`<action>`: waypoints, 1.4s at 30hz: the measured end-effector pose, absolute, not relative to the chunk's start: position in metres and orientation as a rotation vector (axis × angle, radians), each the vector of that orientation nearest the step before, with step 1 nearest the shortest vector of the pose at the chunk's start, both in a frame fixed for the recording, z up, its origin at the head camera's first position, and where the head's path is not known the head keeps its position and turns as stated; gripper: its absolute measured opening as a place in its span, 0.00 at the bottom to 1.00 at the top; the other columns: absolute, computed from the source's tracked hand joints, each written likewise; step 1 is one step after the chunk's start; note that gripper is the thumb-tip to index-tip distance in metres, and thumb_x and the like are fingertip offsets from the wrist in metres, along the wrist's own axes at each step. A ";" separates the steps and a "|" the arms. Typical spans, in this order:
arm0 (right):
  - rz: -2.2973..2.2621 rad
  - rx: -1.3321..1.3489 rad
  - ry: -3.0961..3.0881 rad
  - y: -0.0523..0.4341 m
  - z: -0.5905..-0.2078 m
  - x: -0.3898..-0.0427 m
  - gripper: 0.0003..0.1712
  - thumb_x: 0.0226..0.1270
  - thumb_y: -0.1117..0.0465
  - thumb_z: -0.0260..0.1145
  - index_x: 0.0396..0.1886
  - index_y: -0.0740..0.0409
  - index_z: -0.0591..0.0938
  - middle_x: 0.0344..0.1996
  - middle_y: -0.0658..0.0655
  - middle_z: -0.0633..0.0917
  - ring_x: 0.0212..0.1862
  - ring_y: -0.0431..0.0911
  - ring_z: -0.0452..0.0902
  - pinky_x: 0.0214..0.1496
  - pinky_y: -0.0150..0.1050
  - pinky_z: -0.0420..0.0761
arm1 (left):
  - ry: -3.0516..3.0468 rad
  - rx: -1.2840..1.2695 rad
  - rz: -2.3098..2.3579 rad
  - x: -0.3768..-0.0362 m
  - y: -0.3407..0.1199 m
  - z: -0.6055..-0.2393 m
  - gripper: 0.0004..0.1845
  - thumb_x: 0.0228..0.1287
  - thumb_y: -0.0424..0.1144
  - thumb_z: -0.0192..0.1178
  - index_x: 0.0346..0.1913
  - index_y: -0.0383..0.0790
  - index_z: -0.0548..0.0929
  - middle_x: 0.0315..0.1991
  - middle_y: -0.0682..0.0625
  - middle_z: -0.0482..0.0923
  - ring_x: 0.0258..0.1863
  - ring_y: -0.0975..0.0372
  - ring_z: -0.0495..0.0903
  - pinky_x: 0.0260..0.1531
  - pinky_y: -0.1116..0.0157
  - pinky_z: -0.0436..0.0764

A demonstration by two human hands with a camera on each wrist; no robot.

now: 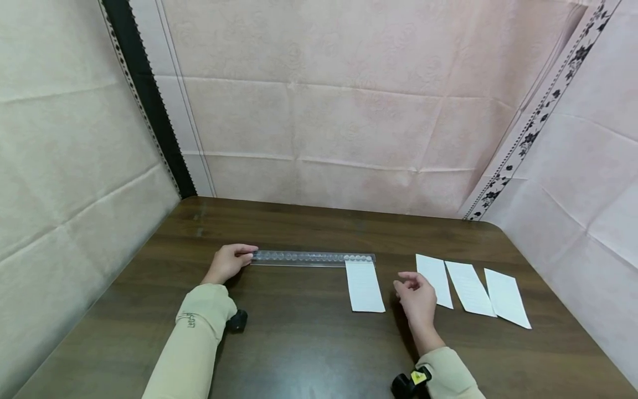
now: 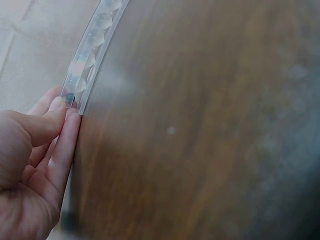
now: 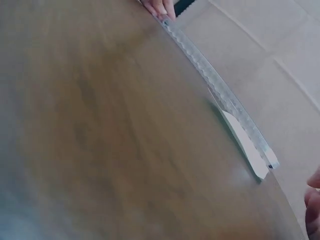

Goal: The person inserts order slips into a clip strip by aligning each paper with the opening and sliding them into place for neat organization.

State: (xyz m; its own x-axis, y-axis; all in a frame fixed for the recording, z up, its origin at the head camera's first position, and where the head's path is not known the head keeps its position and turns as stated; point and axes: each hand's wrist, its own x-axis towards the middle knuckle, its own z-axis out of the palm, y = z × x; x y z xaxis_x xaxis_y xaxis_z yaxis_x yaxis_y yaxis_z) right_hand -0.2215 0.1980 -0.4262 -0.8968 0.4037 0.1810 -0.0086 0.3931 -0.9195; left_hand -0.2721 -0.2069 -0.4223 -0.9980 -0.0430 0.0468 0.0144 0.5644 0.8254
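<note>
Left hand [image 1: 228,262] is out at the far left end of the clear ruler [image 1: 312,258], fingers [image 2: 64,131] laid nearly straight with the tips touching that end; the left wrist view shows the fingertips right against the ruler's corner, thumb resting near the top edge, nothing wrapped around it. The ruler lies flat on the dark wood surface [image 1: 299,343], running left to right across the middle, with a row of round bumps along its length.

At the ruler's right end sits a white paper slip [image 1: 364,286], its top edge tucked up against or just under the ruler, the rest pointing back toward the person. From the right wrist view you can see the slip poking out from beneath the ruler's end, though whether it is under or merely touching is hard to tell.

Right hand [image 1: 416,298] hovers just beside that slip on its right, fingers loosely curled and relaxed, holding nothing, not touching the paper.

Further right, three more white slips [image 1: 471,289] lie side by side on the surface, slightly slanted, close together and apart from the ruler. Pale pink cloth [image 1: 329,111] hangs behind and on both sides of the surface. Both arms wear light beige sleeves [image 1: 196,338].
</note>
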 end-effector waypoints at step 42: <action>1.087 -0.644 -2.425 0.251 -0.421 -0.236 0.28 0.44 0.72 0.68 0.50 0.68 0.74 0.47 0.75 0.69 0.54 0.71 0.56 0.53 0.59 0.55 | -2.742 0.016 -1.407 -0.273 -0.208 -0.423 0.13 0.66 0.32 0.56 0.52 0.36 0.82 0.51 0.39 0.78 0.47 0.53 0.77 0.45 0.59 0.78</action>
